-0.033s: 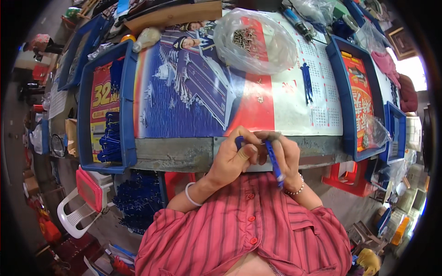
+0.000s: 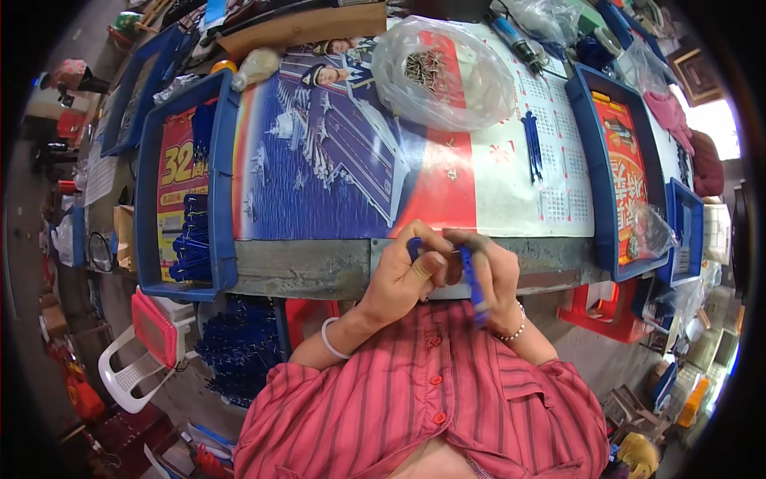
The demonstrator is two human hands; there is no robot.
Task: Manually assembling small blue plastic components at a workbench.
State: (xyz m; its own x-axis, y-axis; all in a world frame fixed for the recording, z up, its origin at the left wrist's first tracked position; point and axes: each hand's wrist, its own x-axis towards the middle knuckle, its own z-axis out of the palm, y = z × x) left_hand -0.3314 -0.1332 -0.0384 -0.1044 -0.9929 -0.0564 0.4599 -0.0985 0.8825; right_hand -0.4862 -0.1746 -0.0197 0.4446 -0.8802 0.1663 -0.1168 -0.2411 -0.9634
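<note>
Both my hands meet just above the near edge of the table. My left hand (image 2: 404, 275) is closed, fingertips pinched on a small blue piece (image 2: 415, 248) that shows as a rounded end. In my right hand (image 2: 497, 275) a slim blue plastic strip (image 2: 472, 279) is gripped, its lower end slanting down toward my shirt and smeared by motion. A thin metallic glint lies between the fingertips of the two hands; what it belongs to is hidden. Beyond the hands, a clear plastic bag (image 2: 487, 88) stands open around a heap of small metal pins (image 2: 425, 70).
Blue strips (image 2: 191, 239) lie in a blue tray (image 2: 226, 184) on the left. Several more strips (image 2: 533, 148) rest on the poster-covered tabletop (image 2: 511, 191). At the right is another blue tray (image 2: 602, 199). A corded blue tool (image 2: 515, 40) lies behind. Below left, a bin holds many blue pieces (image 2: 239, 343).
The blue strip's lower end has shifted slightly up and to the left and is now blurred. Both hands keep nearly the same place and grip.
</note>
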